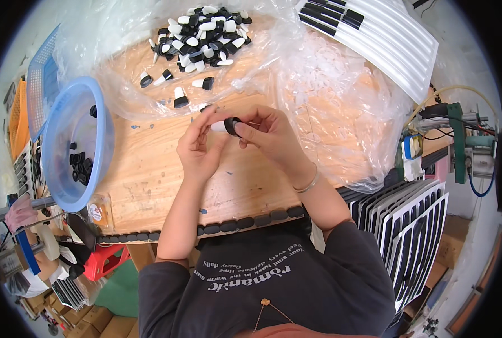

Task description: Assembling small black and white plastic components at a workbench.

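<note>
Above the wooden table, both hands meet at one small piece with a white rounded end (219,127) and a black collar (231,124). My right hand (273,138) pinches the black collar between thumb and fingers. At the white end, the thumb and fingers of my left hand (199,151) are closed around it; the exact contact is partly hidden. Just beyond the hands lie several similar black-and-white pieces, the nearest one (180,98) standing loose on clear plastic film. A large pile (203,39) of them rests farther back.
A blue plastic basin (105,141) at the left holds small black parts (80,166). Clear plastic sheeting (341,112) covers the table's back and right. White trays with black strips (369,39) lie at back right; slotted panels (411,242) stand at the right. Dark padding (228,226) lines the near edge.
</note>
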